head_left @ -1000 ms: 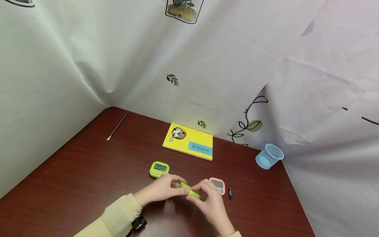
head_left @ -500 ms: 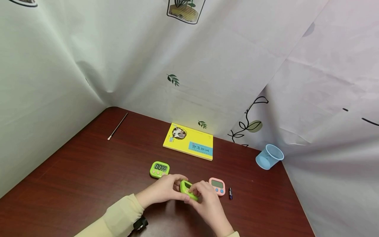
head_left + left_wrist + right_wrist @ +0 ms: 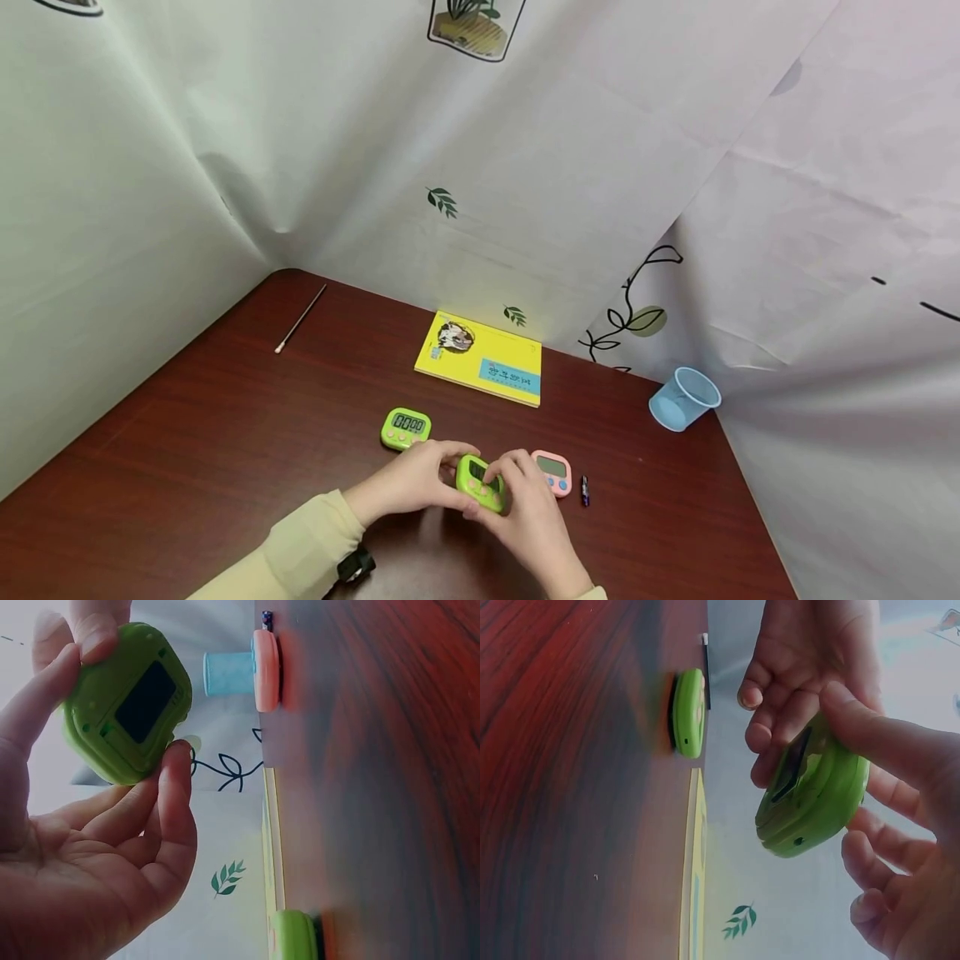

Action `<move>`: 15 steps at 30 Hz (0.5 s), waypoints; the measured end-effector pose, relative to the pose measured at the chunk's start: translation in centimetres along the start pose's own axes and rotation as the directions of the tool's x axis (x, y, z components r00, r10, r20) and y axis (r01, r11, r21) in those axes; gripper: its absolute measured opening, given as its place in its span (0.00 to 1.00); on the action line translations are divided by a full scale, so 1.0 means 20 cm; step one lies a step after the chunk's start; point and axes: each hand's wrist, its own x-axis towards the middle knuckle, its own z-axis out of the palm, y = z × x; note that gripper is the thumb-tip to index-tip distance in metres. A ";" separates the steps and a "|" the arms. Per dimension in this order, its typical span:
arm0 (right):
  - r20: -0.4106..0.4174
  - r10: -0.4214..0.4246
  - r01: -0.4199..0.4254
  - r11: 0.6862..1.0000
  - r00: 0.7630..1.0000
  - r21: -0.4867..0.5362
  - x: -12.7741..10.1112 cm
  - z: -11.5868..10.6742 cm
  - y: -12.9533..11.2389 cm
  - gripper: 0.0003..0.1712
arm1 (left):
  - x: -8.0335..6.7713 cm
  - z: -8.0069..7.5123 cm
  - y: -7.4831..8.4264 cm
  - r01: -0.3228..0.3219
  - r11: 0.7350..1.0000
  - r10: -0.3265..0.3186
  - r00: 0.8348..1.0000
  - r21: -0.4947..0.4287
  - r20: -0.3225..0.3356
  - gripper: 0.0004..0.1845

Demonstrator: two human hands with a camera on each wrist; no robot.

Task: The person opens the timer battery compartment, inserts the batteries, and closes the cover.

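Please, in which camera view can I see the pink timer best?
The head view: there, the pink timer shows its screen and blue buttons. The left wrist view shows it only from the side; the right wrist view does not show it.

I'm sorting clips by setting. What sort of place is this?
Probably a screened-off tabletop workspace indoors: pale printed sheeting hangs behind and at both sides of a dark wood-grained table, with a yellow book lying near the back edge. What lies beyond the sheeting is hidden.
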 end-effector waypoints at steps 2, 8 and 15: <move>0.003 0.034 -0.034 0.999 0.999 0.010 0.00 0.00 0.00 0.25 | 0.00 0.00 0.00 0.003 0.999 -0.003 1.000 -0.050 0.002 0.36; 0.025 0.119 -0.119 0.992 0.993 0.036 0.00 -0.01 0.03 0.33 | 0.01 0.00 0.00 -0.008 0.994 0.007 1.000 -0.105 -0.014 0.37; 0.112 0.209 -0.218 0.973 0.971 0.073 -0.01 -0.03 0.06 0.38 | 0.00 -0.02 0.01 -0.031 0.998 0.029 0.999 -0.046 -0.046 0.38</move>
